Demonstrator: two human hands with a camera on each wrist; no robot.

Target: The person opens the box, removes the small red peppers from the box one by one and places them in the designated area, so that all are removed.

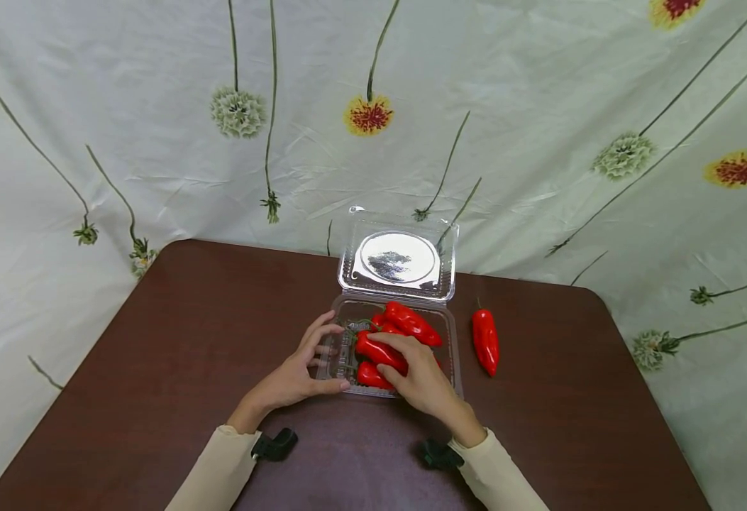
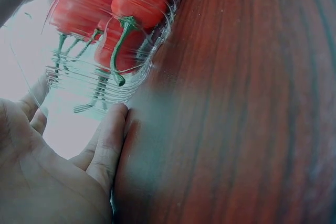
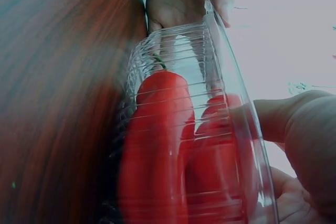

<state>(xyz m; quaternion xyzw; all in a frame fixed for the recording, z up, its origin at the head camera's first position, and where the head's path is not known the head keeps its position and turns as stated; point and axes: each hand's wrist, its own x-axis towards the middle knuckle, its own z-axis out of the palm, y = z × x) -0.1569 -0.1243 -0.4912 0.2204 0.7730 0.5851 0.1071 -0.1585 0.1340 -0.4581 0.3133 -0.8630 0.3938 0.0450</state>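
Note:
A clear plastic clamshell container (image 1: 455, 333) lies with several red peppers inside, their green stems toward the left. My left hand (image 1: 299, 365) is at its left side, fingers spread along the wall and thumb at the front left corner. Seen from the left wrist, a fingertip (image 2: 116, 113) lies low against the ribbed plastic. My right hand (image 1: 425, 376) reaches in over the front wall. It grips a red pepper (image 1: 376, 348) between fingers and thumb. Another pepper (image 1: 372, 375) lies closer to the front wall, also seen through the plastic as a large pepper (image 3: 157, 145) from the right wrist.
The hinged lid (image 1: 440, 284) stands raised at the back, near the floral cloth (image 1: 526, 142) behind the table. One loose red pepper (image 1: 485, 342) lies on the dark wooden table (image 1: 558, 397) right of the container. Dark straps (image 1: 275, 446) circle both wrists.

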